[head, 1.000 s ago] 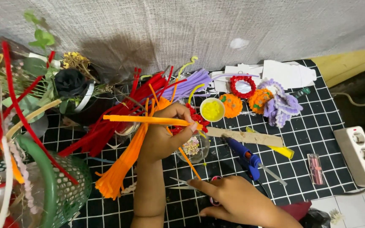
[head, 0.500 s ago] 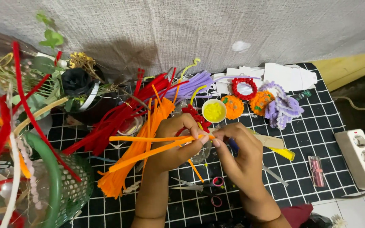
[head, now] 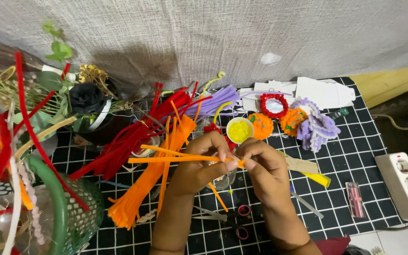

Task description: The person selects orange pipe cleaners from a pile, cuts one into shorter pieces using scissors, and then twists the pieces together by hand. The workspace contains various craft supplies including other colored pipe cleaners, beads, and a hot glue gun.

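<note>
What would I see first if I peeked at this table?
Probably the big fan of fuzzy orange pipe cleaners in the middle, with the left hand and right hand pinching a few together. Behind lie red pipe cleaners, and fluffy purple and orange flowers sit at the right.

Single head cam, looked steeply down and forward at the checked table (head: 355,156), close range, wall cloth (head: 213,38) on top.

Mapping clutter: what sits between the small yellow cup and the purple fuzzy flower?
In the head view, two orange pompom flowers lie side by side between the small yellow cup and the purple fuzzy flower, with a red-rimmed round piece just behind them.
</note>
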